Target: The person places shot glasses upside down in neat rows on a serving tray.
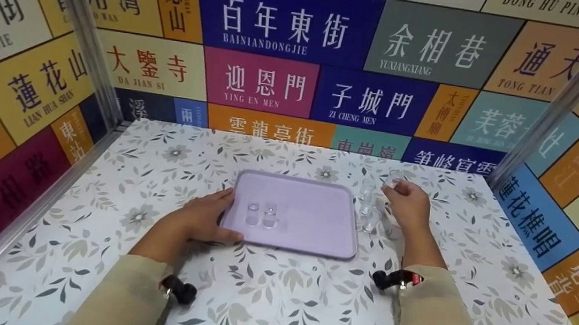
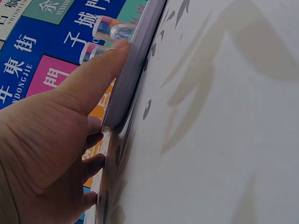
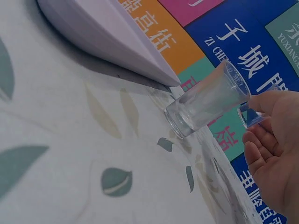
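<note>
A lilac tray (image 1: 311,216) lies on the table, with two small clear shot glasses standing side by side on its left part, the left glass (image 1: 253,214) and the right glass (image 1: 270,216). My left hand (image 1: 203,215) rests at the tray's front left corner, thumb along the front rim and fingers by the left edge. Beyond the tray's right side, my right hand (image 1: 409,204) pinches another clear shot glass (image 3: 250,115) between thumb and fingers; the hand partly hides it. Nearer the tray in the right wrist view stands one more clear glass (image 3: 208,100).
Several clear glasses (image 1: 368,206) cluster between the tray's right edge and my right hand. The white tablecloth (image 1: 275,301) has a leaf and flower print. Colourful sign-covered walls (image 1: 288,20) enclose the back and sides, with clear posts (image 1: 549,98) at the corners.
</note>
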### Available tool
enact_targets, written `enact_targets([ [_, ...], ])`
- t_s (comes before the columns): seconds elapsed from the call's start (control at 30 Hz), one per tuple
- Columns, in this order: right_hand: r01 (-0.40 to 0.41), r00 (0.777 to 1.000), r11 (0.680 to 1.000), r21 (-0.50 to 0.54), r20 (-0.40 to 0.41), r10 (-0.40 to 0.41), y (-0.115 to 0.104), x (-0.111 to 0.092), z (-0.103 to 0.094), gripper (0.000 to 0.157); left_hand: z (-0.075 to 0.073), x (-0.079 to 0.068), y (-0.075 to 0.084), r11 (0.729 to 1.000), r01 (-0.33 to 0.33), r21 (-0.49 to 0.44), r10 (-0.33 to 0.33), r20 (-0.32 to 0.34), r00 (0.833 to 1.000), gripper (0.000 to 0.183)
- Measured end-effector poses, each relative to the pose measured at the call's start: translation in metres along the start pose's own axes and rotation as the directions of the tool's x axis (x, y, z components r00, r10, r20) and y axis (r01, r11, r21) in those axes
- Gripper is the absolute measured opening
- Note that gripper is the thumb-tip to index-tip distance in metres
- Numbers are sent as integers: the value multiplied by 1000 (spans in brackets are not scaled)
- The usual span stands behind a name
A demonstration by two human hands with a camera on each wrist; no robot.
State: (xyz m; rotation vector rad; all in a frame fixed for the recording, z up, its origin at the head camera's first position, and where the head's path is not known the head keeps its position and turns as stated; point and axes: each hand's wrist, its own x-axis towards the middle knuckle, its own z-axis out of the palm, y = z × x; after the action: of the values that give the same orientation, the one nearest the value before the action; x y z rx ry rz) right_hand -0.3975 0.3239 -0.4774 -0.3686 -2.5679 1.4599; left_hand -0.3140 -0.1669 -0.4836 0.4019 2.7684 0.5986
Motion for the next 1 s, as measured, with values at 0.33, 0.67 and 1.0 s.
enact_targets([
  [0.33, 9, 1000, 999, 49, -17, -8, -14, -7, -1, 62, 1, 1, -1, 1000, 21, -15, -21, -1, 1000, 130],
  [0.67, 55, 998, 997, 60, 13, -56, -33, -16, 8, 63, 1, 1, 0, 999, 23, -23, -23, 7, 1000, 130],
  [1.0, 193, 978, 980, 47, 68, -196, -53, -31, 26, 55, 0, 0, 0, 1000, 17, -19, -17, 7, 1000, 128],
])
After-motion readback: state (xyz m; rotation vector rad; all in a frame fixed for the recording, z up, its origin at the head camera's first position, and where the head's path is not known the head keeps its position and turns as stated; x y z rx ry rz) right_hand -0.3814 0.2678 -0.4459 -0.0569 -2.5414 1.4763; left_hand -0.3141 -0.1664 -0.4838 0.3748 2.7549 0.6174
